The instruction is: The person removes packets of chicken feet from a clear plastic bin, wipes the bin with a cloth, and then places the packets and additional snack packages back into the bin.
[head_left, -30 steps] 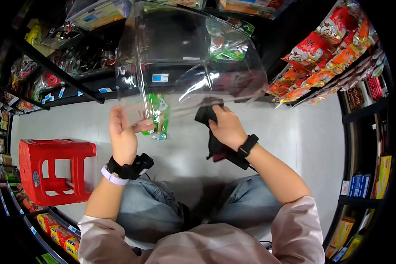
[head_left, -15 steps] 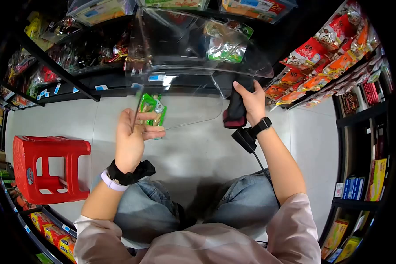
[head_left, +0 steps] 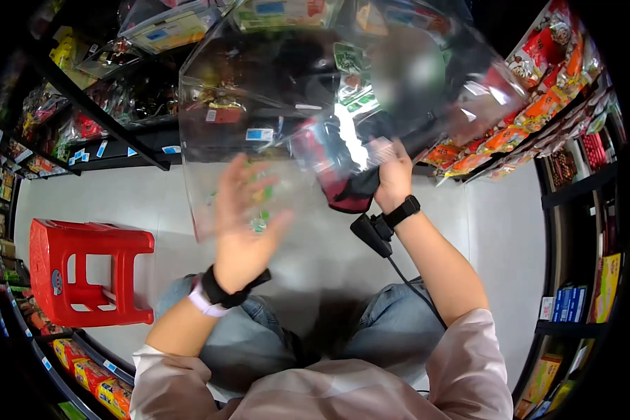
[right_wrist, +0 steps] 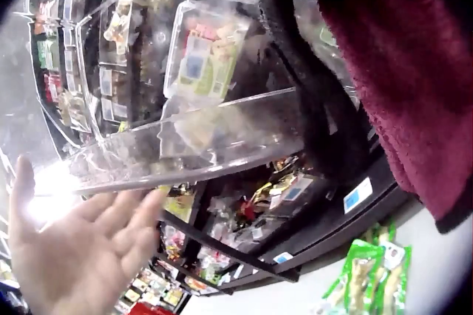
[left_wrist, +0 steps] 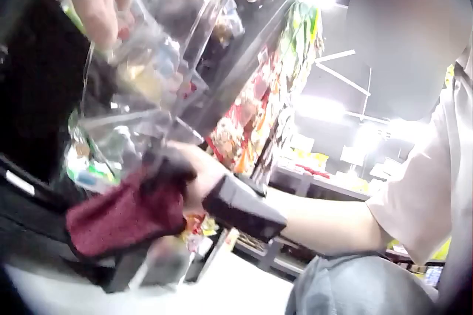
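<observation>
A clear plastic bin point(head_left: 350, 136) is held up before me, tilted, with bright glare on its wall. My right hand point(head_left: 394, 178) grips a black and maroon cloth point(head_left: 348, 196) against the bin's near right side. In the left wrist view the cloth's maroon face point(left_wrist: 129, 215) hangs below the right hand's fingers. My left hand point(head_left: 241, 234), blurred, is at the bin's left side with its fingers spread. The right wrist view shows the left palm point(right_wrist: 74, 256) right under the bin's edge point(right_wrist: 185, 178). Green snack packets point(right_wrist: 369, 278) lie on the floor beneath the bin.
A red plastic stool point(head_left: 91, 273) stands on the floor at the left. Black shelves point(head_left: 105, 115) of packaged goods run along the front and both sides. Red and orange snack bags point(head_left: 525, 115) hang at the front right. Lidded clear boxes point(head_left: 171, 28) sit on the upper shelf.
The bin has turned and now reaches farther right. The right hand moved right with the cloth, which now presses against the bin. The left hand's fingers came off the bin's edge and spread.
</observation>
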`<state>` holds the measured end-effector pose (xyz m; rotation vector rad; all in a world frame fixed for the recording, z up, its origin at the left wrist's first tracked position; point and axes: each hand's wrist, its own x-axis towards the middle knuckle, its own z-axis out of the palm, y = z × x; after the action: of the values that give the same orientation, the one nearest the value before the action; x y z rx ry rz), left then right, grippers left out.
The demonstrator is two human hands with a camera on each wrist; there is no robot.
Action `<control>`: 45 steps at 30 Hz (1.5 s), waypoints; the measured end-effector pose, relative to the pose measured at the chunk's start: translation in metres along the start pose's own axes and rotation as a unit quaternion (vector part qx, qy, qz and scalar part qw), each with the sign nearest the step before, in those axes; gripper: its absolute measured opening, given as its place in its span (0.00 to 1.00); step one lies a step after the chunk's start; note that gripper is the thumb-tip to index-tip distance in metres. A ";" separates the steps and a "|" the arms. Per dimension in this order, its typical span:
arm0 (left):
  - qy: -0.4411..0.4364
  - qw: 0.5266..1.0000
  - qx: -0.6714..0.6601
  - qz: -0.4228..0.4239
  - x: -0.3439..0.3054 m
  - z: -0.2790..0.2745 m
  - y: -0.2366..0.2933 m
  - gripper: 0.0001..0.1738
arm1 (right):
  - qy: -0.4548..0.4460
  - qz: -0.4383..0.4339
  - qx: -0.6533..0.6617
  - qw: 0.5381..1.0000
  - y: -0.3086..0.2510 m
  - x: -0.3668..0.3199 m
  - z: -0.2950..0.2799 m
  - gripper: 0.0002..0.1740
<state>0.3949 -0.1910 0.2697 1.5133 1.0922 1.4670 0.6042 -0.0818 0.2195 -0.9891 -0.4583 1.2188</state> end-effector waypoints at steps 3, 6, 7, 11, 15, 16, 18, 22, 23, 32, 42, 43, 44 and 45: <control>-0.012 0.995 0.042 -0.088 0.004 0.030 -0.009 0.47 | -0.024 0.043 0.014 0.999 0.000 -0.010 0.012 0.08; -0.023 0.992 -0.028 -0.121 0.011 0.046 -0.032 0.42 | -0.032 0.077 0.036 0.996 0.001 -0.022 0.020 0.07; -0.022 0.987 -0.076 -0.138 0.013 0.049 -0.031 0.41 | -0.013 0.069 0.014 0.997 0.001 -0.025 0.024 0.08; 0.010 0.967 -0.163 -0.198 0.013 0.045 -0.025 0.37 | -0.077 0.085 -0.043 0.992 0.006 -0.025 0.021 0.09; 0.052 0.955 -0.168 -0.239 0.016 0.030 -0.031 0.34 | -0.217 0.171 -0.257 0.926 -0.005 -0.020 0.013 0.13; 0.065 0.950 -0.168 -0.256 0.017 0.025 -0.031 0.34 | -0.252 0.162 -0.352 0.887 -0.008 -0.021 0.009 0.14; 0.077 0.952 -0.155 -0.253 0.015 0.022 -0.040 0.33 | -0.334 0.062 -0.482 0.808 -0.013 -0.031 0.005 0.17; 0.056 0.959 -0.077 -0.268 0.015 0.025 -0.044 0.33 | -0.366 -0.288 -0.534 0.706 -0.022 -0.052 0.015 0.24; 0.043 0.956 -0.057 -0.284 0.014 0.026 -0.042 0.32 | -0.366 -0.287 -0.536 0.705 -0.025 -0.055 0.019 0.24; -0.017 0.963 0.022 -0.268 0.000 0.040 -0.055 0.33 | -0.339 -0.342 -0.577 0.660 -0.014 -0.036 0.036 0.25; -0.051 0.974 0.067 -0.211 -0.005 0.045 -0.041 0.32 | -0.340 -0.337 -0.649 0.591 0.011 -0.030 0.047 0.25; -0.051 0.974 0.066 -0.212 -0.006 0.044 -0.042 0.32 | -0.343 -0.312 -0.669 0.581 0.011 -0.031 0.046 0.25; -0.054 0.969 0.048 -0.238 -0.006 0.044 -0.044 0.32 | -0.345 -0.287 -0.687 0.571 0.011 -0.031 0.046 0.25; -0.058 0.962 0.030 -0.265 -0.007 0.043 -0.045 0.32 | -0.353 -0.251 -0.696 0.572 0.013 -0.027 0.043 0.26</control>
<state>0.4343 -0.1791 0.2226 1.1998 1.3477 0.9716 0.5549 -0.0903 0.2371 -1.3959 -2.4376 0.4401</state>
